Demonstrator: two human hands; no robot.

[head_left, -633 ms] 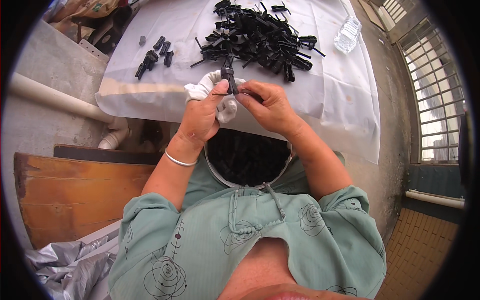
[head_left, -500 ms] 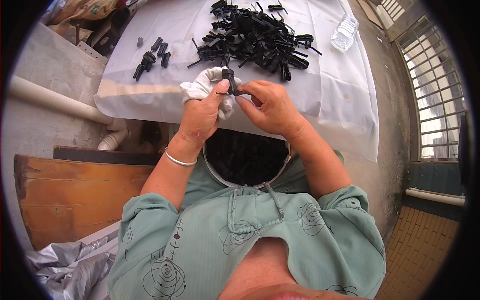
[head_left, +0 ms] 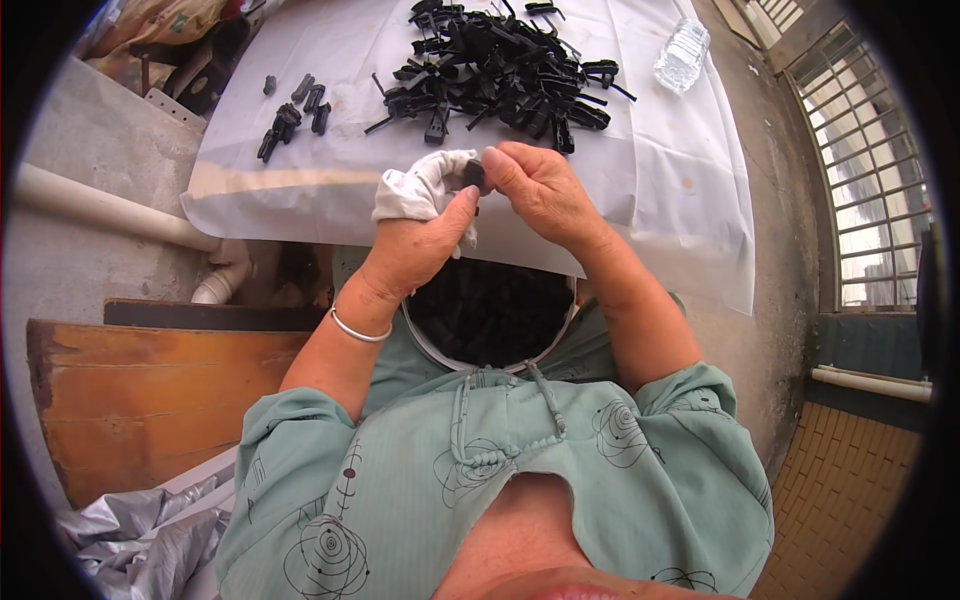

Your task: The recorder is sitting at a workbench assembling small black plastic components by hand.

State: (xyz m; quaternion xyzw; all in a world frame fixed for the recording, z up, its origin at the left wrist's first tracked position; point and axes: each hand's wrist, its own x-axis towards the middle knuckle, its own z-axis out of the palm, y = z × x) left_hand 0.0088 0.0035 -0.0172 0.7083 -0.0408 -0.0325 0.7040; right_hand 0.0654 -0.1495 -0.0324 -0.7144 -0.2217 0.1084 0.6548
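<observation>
Both hands have turned since the earlier frames, and the black part between them, which pointed away lengthwise, now shows only as a short, dark end. Left hand: bare thumb against the part, the other fingers curled behind it in a white cloth covering, grasping. Right hand: thumb now uppermost, fingers pinched at the part's right side; exact contact is hidden. Judged from this, the part is being re-angled for handling at another face and is not released.

Location: above the near edge of the white-covered bench, short of the pile of black parts. A smaller black group lies to the left, a clear bottle to the right. Below sits a round container of dark pieces.
</observation>
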